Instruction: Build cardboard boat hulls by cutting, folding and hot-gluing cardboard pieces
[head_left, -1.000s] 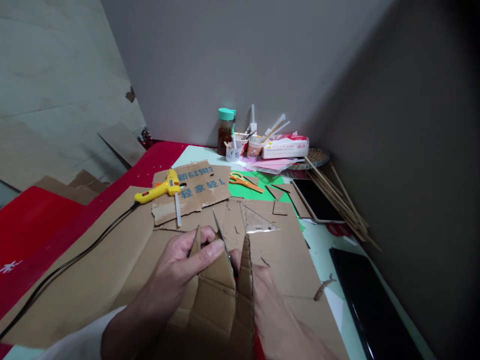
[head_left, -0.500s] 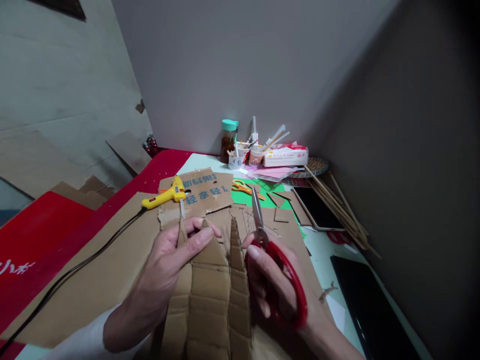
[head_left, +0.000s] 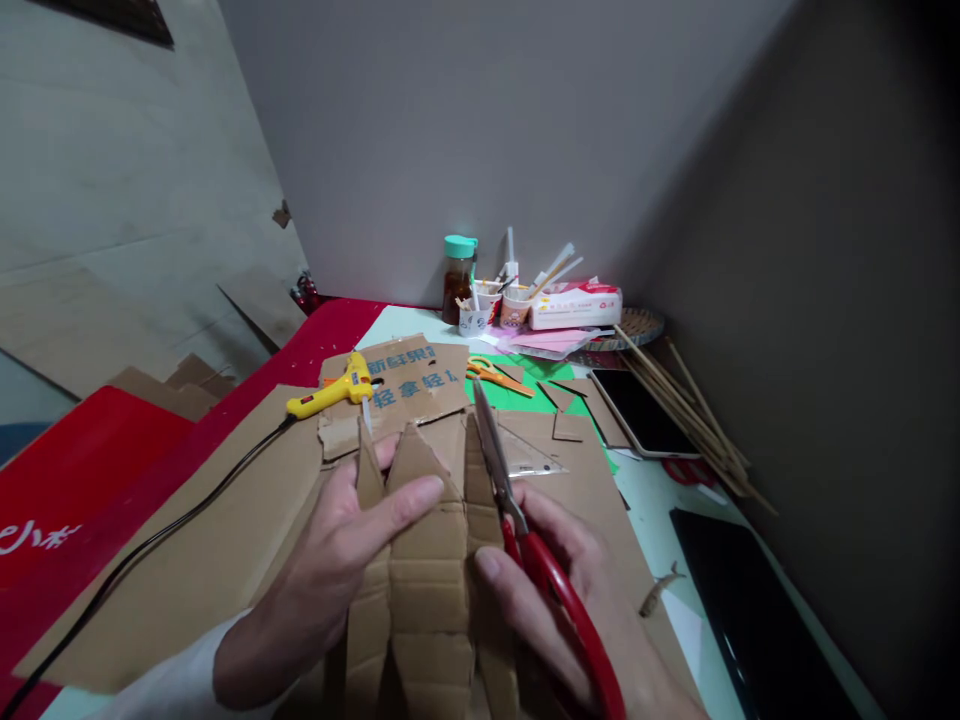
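Note:
My left hand point(head_left: 341, 555) grips a folded cardboard piece point(head_left: 427, 560) with pointed flaps at its top, thumb lying across the middle flap. My right hand point(head_left: 570, 610) holds red-handled scissors point(head_left: 536, 555); their closed blades point up and away along the right side of the cardboard piece, close against its right flap. Both hands hover low over a large flat cardboard sheet point(head_left: 195, 560).
A yellow glue gun point(head_left: 334, 388) with a black cord lies on a printed cardboard scrap point(head_left: 412, 385). Orange scissors point(head_left: 499, 375), a clear set square point(head_left: 536, 455), a phone point(head_left: 637, 410), wooden sticks point(head_left: 686, 405), cups, a jar point(head_left: 457, 280) and a tissue box point(head_left: 574, 305) sit behind. A dark tablet point(head_left: 742, 610) is at right.
One second ago the right hand was hidden behind the cardboard; it then came out holding the red scissors, and now the blades have moved left against the cardboard piece's right flap.

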